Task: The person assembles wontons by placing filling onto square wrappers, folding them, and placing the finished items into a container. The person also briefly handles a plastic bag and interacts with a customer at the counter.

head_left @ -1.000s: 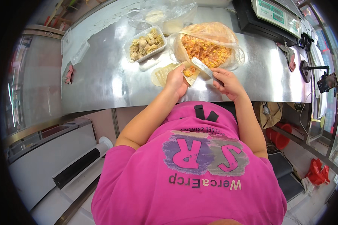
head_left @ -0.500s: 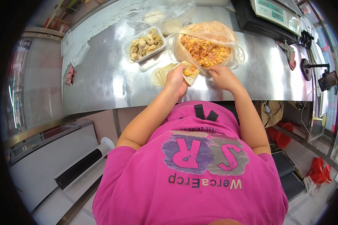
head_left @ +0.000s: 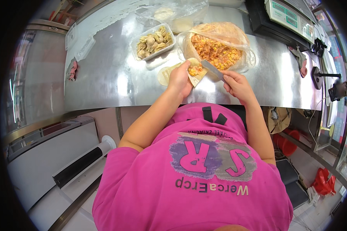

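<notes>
My left hand [head_left: 179, 81] is closed on a thin pale dumpling wrapper [head_left: 197, 80] with a dab of orange-yellow filling [head_left: 194, 70] on it. In my right hand [head_left: 240, 87] is a flat metal spatula [head_left: 213, 70], its blade tip at the wrapper's right edge beside the filling. More wrappers [head_left: 164, 76] lie on the counter by my left hand, partly hidden by it. Just beyond both hands stands a clear plastic bag [head_left: 224, 29] of chopped orange and yellow filling. A white plastic tray [head_left: 157, 54] to its left holds several folded dumplings [head_left: 154, 44].
The steel counter [head_left: 104, 82] spans the view. Behind the tray lies a clear bag [head_left: 181, 25] with pale contents. A scale [head_left: 291, 19] stands at the far right, near a pinkish cloth [head_left: 302, 68] and a small stand [head_left: 318, 77]. A pink scrap [head_left: 72, 71] lies at left.
My right hand has drawn back from the filling bag's edge, and the spatula now shows clearly, its blade at the wrapper. The left hand keeps hold of the wrapper.
</notes>
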The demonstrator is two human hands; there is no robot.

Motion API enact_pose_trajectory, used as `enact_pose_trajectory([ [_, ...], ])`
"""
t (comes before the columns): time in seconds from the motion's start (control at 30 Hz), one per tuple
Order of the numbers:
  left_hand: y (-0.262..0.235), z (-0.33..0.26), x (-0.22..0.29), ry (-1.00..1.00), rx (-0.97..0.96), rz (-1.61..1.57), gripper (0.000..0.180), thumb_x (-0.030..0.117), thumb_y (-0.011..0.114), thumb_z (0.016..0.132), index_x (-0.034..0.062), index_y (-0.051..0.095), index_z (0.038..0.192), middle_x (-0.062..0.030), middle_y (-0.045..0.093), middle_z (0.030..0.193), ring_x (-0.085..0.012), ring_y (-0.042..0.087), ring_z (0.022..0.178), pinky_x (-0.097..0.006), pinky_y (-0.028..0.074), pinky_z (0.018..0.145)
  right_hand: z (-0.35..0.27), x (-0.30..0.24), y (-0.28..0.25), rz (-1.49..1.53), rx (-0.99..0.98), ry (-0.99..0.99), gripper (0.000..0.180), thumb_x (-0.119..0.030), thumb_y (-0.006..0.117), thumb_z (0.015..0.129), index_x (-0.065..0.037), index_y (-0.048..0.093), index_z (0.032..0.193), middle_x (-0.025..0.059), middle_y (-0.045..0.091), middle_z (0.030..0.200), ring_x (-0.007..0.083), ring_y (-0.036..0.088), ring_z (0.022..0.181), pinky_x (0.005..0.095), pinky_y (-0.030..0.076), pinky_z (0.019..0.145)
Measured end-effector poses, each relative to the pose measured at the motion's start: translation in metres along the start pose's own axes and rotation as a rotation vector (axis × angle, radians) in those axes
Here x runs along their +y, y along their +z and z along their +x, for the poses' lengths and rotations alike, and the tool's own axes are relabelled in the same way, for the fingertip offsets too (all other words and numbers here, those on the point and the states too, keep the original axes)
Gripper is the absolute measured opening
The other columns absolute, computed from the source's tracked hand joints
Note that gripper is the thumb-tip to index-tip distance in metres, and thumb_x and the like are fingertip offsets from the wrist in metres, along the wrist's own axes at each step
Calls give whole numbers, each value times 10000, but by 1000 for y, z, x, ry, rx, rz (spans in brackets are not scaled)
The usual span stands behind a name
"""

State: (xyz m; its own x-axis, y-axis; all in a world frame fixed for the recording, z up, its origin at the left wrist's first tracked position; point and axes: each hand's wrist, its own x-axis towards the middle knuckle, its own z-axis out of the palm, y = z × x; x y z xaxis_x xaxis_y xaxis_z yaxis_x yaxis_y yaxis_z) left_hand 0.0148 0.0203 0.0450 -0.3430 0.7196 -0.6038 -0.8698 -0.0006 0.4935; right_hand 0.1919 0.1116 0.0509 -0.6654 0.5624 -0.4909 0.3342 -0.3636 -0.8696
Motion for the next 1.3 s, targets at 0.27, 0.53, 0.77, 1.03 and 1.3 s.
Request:
enact_pose_trajectory([
  [0.27,3,-10,9,17,-132,-107,339,164,324,930,-79,407,1150,-194,511,1115,-298,528,1027,-413,426,911,-15,2,14,-294,153,-453,210,-107,538,848,-19,602,1027,23,524,621,92,493,561,237,397,506],
  [0.53,16,-12,14,-43,-161,-225,378,192,271,936,-76,390,1176,-211,489,1151,-339,491,1072,-438,380,962,-38,-3,30,-778,239,-739,201,-62,586,789,-57,630,985,84,544,657,177,522,544,286,416,514],
  [0.77,18,-25,8,377,-330,230,396,223,264,953,-68,424,1169,-177,501,1175,-277,498,1089,-369,376,960,-57,-16,27,-48,125,-174,207,-111,476,895,3,575,1036,-12,516,668,46,455,588,206,384,529],
  [1.03,28,-22,3,1100,-526,1391,363,348,510,862,45,569,1053,-170,439,1251,-337,244,1278,-458,167,1032,-67,-20,26,255,1,-36,250,-149,438,917,-28,518,1120,-17,491,654,14,358,485,161,272,422],
  [1.3,52,-38,5,853,-315,926,81,10,590,790,47,525,819,21,488,705,-84,453,632,-241,396,599,-67,-32,26,496,-190,-46,281,-167,454,895,-23,495,1132,12,484,659,48,398,475,184,310,389],
])
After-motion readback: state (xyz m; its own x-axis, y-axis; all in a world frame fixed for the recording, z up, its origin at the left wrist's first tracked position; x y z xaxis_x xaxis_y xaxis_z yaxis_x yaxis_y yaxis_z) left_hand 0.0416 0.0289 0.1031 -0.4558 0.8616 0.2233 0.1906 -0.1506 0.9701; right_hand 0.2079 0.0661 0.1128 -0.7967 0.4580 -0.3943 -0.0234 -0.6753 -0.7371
